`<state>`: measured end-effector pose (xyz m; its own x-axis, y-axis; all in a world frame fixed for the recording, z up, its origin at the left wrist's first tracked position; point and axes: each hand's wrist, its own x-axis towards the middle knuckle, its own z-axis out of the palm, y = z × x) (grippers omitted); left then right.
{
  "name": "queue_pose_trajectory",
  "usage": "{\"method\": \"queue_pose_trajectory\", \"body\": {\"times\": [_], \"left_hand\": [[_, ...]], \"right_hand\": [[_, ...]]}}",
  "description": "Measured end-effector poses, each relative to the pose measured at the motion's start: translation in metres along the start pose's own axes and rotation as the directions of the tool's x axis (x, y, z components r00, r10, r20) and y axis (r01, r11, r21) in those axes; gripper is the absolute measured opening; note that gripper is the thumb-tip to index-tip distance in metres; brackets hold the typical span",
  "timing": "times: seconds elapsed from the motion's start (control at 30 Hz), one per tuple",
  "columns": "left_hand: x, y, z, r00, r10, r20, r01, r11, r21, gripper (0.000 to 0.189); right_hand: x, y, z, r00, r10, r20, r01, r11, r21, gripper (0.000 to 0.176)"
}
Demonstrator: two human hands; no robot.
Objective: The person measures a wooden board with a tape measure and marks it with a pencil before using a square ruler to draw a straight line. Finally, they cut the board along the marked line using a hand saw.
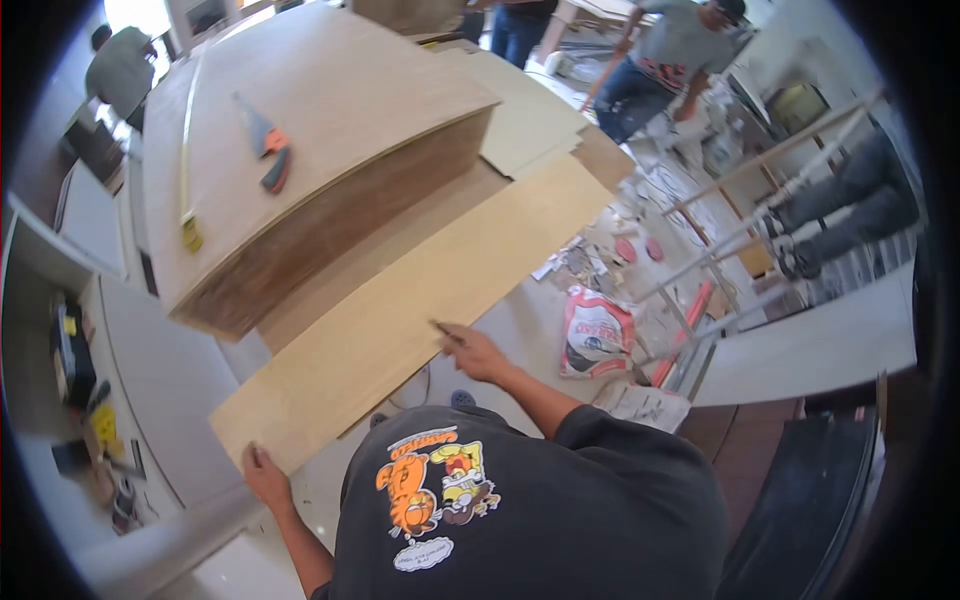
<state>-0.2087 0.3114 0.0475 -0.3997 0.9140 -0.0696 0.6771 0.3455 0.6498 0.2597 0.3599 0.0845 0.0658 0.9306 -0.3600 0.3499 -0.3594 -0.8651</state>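
A long, light-coloured wooden board lies slantwise in front of me. My left hand is closed on its near left corner, the thumb on top. Over the board's near edge, about midway along, is my right hand. Its fingers pinch a short, dark pencil whose tip points at the board's face. Behind the board stands a large wooden box-like piece with a curved front. On its top lie a handsaw with an orange and black handle and an extended tape measure.
A red and white sack and scattered scraps lie on the floor at right. A ladder leans there, with a person's legs on it. Another person works at the back right, one more at the far left. Tools sit on a left shelf.
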Motion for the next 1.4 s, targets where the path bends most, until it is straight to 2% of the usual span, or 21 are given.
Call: {"method": "queue_pose_trajectory", "body": {"times": [0.03,0.07,0.1,0.13,0.17,0.23,0.33,0.37,0.5,0.6,0.63,0.73,0.8,0.87,0.9,1.0,1.03,1.1,1.17,1.27,1.4], "left_hand": [[-0.003,0.037,0.011,0.968,-0.023,0.251,0.067,0.983,-0.169,0.039],[-0.008,0.075,0.032,0.913,0.020,0.407,0.124,0.938,-0.324,0.040],[-0.017,0.115,0.053,0.836,0.085,0.542,0.206,0.868,-0.453,0.041],[-0.031,0.157,0.069,0.818,0.180,0.546,0.201,0.800,-0.565,0.040],[-0.044,0.190,0.082,0.798,0.272,0.538,0.202,0.720,-0.664,0.040],[-0.051,0.218,0.105,0.757,0.316,0.571,0.298,0.610,-0.734,0.035],[-0.044,0.226,0.115,0.673,0.335,0.659,0.373,0.615,-0.694,0.032],[-0.043,0.222,0.119,0.652,0.391,0.649,0.369,0.584,-0.723,0.030],[-0.052,0.235,0.122,0.745,0.280,0.605,0.395,0.545,-0.739,0.026],[-0.066,0.254,0.114,0.769,0.312,0.558,0.240,0.668,-0.704,0.023],[-0.065,0.247,0.122,0.752,0.384,0.536,0.130,0.711,-0.691,0.023],[-0.069,0.235,0.129,0.804,0.361,0.472,0.128,0.671,-0.731,0.024],[-0.074,0.232,0.112,0.891,0.181,0.416,0.244,0.583,-0.775,0.023],[-0.082,0.240,0.092,0.920,0.038,0.391,0.323,0.492,-0.809,0.022],[-0.082,0.236,0.081,0.927,-0.039,0.374,0.349,0.459,-0.817,0.022],[-0.078,0.192,0.057,0.969,-0.119,0.218,0.248,0.498,-0.831,0.025],[-0.078,0.179,0.046,0.975,-0.165,0.149,0.215,0.531,-0.819,0.028],[-0.060,0.150,0.013,0.967,-0.252,0.031,0.177,0.579,-0.796,0.033],[-0.040,0.113,-0.021,0.951,-0.304,-0.052,0.144,0.585,-0.798,0.033],[0.002,0.057,-0.066,0.884,-0.408,-0.228,0.098,0.639,-0.763,0.029],[0.056,0.018,-0.124,0.819,-0.460,-0.343,0.113,0.716,-0.689,0.023]], "right_hand": [[-0.003,-0.008,0.012,0.995,-0.074,0.062,0.071,0.997,0.043,0.037],[-0.001,-0.016,0.022,0.980,-0.155,0.127,0.145,0.986,0.087,0.037],[-0.001,-0.036,0.023,0.943,-0.195,0.269,0.198,0.980,0.014,0.035],[-0.005,-0.054,0.023,0.886,-0.217,0.409,0.259,0.965,-0.049,0.033],[-0.008,-0.064,0.026,0.868,-0.235,0.438,0.246,0.969,0.033,0.032],[-0.015,-0.074,0.031,0.818,-0.278,0.504,0.211,0.959,0.187,0.032],[-0.009,-0.060,0.026,0.822,-0.261,0.507,0.246,0.964,0.097,0.031],[-0.008,-0.050,0.025,0.810,-0.331,0.485,0.293,0.944,0.154,0.031],[-0.015,-0.044,0.004,0.821,-0.229,0.524,0.197,0.973,0.116,0.030],[-0.011,-0.046,-0.005,0.810,-0.186,0.557,0.137,0.982,0.129,0.030],[-0.010,-0.043,-0.010,0.806,-0.182,0.563,0.121,0.982,0.145,0.030],[-0.004,-0.044,-0.007,0.787,-0.182,0.589,0.139,0.983,0.118,0.027],[0.001,-0.035,0.003,0.770,-0.239,0.591,0.228,0.969,0.094,0.031],[0.009,-0.029,0.006,0.756,-0.291,0.586,0.322,0.945,0.054,0.033],[0.008,-0.036,0.005,0.786,-0.210,0.582,0.262,0.965,-0.006,0.033],[0.023,-0.007,0.028,0.842,-0.434,0.319,0.476,0.877,-0.065,0.030],[0.032,-0.003,0.036,0.860,-0.415,0.296,0.467,0.875,-0.130,0.029],[0.045,0.001,0.045,0.885,-0.403,0.233,0.429,0.901,-0.072,0.025],[0.053,-0.009,0.045,0.835,-0.517,0.188,0.542,0.831,-0.124,0.022],[0.069,-0.007,0.063,0.870,-0.489,0.064,0.493,0.865,-0.093,0.022],[0.074,0.002,0.091,0.922,-0.379,-0.081,0.372,0.924,-0.090,0.023]]}}
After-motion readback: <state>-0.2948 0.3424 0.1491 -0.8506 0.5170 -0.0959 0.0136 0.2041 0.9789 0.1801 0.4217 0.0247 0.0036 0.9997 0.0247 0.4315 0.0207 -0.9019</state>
